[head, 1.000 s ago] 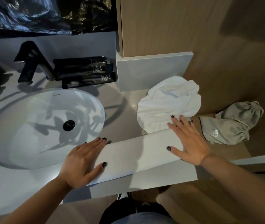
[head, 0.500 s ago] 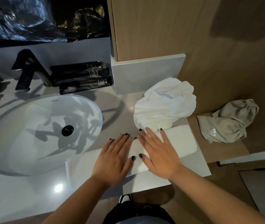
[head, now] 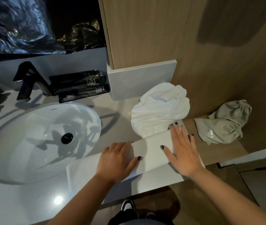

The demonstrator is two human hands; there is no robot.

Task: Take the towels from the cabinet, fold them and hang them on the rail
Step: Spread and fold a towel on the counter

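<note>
countertop (head: pixel 120 109), crumpled towel (head: pixel 159 109) behind folded towel (head: pixel 150 151); left hand (head: pixel 117 161), right hand (head: pixel 183 153) flat, pressing

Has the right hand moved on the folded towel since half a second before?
Yes. The right hand has slid right along the folded white towel, away from the sink drain and toward the grey drawstring bag.

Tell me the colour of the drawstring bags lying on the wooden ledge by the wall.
Grey-green drawstring bags, plain apart from small pale print; seen in the head view.
</note>
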